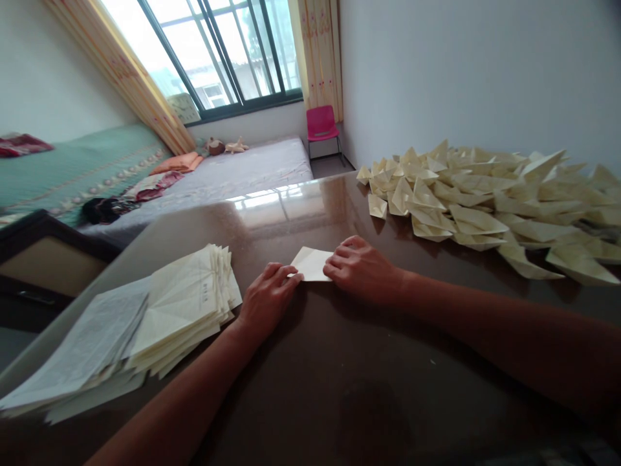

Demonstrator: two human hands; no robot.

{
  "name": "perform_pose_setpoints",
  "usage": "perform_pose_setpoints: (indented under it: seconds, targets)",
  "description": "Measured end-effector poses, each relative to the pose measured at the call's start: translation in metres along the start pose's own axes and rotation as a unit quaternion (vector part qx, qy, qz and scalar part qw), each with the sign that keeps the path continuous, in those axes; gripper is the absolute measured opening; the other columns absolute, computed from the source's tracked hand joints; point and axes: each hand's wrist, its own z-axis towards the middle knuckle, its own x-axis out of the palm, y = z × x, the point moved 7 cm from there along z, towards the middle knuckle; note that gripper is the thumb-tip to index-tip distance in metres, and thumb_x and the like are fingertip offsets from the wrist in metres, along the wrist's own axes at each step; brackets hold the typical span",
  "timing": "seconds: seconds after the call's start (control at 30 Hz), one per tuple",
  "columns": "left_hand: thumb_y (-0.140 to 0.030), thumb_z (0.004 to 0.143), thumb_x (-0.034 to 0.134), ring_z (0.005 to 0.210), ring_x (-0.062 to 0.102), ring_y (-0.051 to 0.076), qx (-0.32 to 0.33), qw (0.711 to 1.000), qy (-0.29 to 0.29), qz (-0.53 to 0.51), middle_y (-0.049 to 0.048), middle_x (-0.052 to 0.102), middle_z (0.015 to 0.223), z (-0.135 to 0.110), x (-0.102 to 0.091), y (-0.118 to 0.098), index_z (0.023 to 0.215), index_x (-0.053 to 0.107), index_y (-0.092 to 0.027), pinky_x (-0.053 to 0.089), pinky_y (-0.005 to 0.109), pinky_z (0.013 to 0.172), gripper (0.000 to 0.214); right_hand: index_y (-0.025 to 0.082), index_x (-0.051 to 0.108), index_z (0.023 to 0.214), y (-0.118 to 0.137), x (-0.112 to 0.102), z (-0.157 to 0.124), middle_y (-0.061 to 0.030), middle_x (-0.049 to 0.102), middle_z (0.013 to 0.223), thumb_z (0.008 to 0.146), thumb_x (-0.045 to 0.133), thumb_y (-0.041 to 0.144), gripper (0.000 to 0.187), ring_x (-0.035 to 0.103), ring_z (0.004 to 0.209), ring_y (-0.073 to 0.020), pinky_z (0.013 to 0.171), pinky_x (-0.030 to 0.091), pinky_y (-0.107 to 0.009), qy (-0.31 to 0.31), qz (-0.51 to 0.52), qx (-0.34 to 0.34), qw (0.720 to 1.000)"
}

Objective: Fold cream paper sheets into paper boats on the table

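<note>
A small folded piece of cream paper point(313, 264) lies on the dark glossy table point(310, 362) between my hands. The fingers of my left hand point(269, 292) are closed on its left corner. My right hand point(361, 268) covers the right end, its fingers curled and pressed onto the paper. Left of my left hand is a stack of creased cream sheets point(182, 301), with grey printed sheets point(92, 343) beside and partly under it. At the right, a big heap of folded paper boats point(480, 200) spreads over the table.
Beyond the table stands a bed point(252, 168) with stuffed toys point(236, 145) and folded cloths point(177, 163). A pink chair point(322, 124) is by the curtain point(321, 58). A dark wooden cabinet point(43, 272) is at the left, and a white wall point(466, 77) rises on the right.
</note>
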Motion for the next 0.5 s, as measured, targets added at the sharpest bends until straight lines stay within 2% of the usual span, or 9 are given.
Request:
perform_pose_setpoints:
  seconds: [0.1, 0.2, 0.27, 0.37, 0.5]
  targets:
    - [-0.024, 0.094, 0.046, 0.087, 0.056, 0.017, 0.018, 0.999, 0.019, -0.043, 0.0051, 0.066, 0.096, -0.001, -0.001, -0.01, 0.107, 0.065, -0.022, 0.049, 0.026, 0.071, 0.023, 0.015, 0.06, 0.097, 0.025, -0.01, -0.002, -0.0068, 0.066, 0.084, 0.095, 0.04, 0.015, 0.02, 0.055, 0.082, -0.0193, 0.086, 0.029, -0.039, -0.008, 0.009, -0.043, 0.999]
    - [-0.024, 0.095, 0.045, 0.085, 0.056, 0.016, 0.055, 0.995, 0.037, -0.075, 0.005, 0.065, 0.094, -0.003, 0.001, -0.021, 0.103, 0.066, -0.02, 0.049, 0.025, 0.072, 0.022, 0.016, 0.059, 0.104, 0.038, -0.015, -0.004, -0.0071, 0.066, 0.087, 0.095, 0.041, 0.016, 0.02, 0.056, 0.085, -0.0199, 0.084, 0.031, -0.039, 0.012, 0.043, -0.061, 0.997]
    - [-0.023, 0.096, 0.044, 0.087, 0.057, 0.015, 0.07, 0.993, 0.039, -0.088, 0.0057, 0.065, 0.095, -0.005, 0.001, -0.023, 0.106, 0.065, -0.02, 0.05, 0.025, 0.074, 0.024, 0.017, 0.059, 0.106, 0.034, -0.013, -0.005, -0.007, 0.066, 0.09, 0.092, 0.047, 0.017, 0.019, 0.056, 0.087, -0.0202, 0.082, 0.033, -0.037, 0.05, 0.075, -0.05, 0.995]
    - [-0.024, 0.096, 0.043, 0.092, 0.058, 0.016, 0.084, 0.989, 0.038, -0.113, 0.0056, 0.066, 0.098, -0.007, 0.001, -0.023, 0.111, 0.064, -0.021, 0.05, 0.026, 0.078, 0.025, 0.02, 0.066, 0.094, 0.016, -0.006, -0.007, -0.0056, 0.068, 0.092, 0.086, 0.055, 0.018, 0.014, 0.058, 0.092, -0.02, 0.079, 0.035, -0.032, 0.122, 0.143, -0.041, 0.981]
    - [-0.025, 0.095, 0.045, 0.098, 0.058, 0.016, 0.08, 0.981, 0.051, -0.168, 0.0043, 0.067, 0.104, -0.007, 0.0, -0.019, 0.112, 0.065, -0.024, 0.051, 0.026, 0.08, 0.025, 0.02, 0.07, 0.094, -0.011, 0.003, -0.008, -0.002, 0.069, 0.085, 0.088, 0.052, 0.026, 0.019, 0.059, 0.079, -0.0144, 0.073, 0.038, -0.025, 0.163, 0.315, -0.036, 0.934]
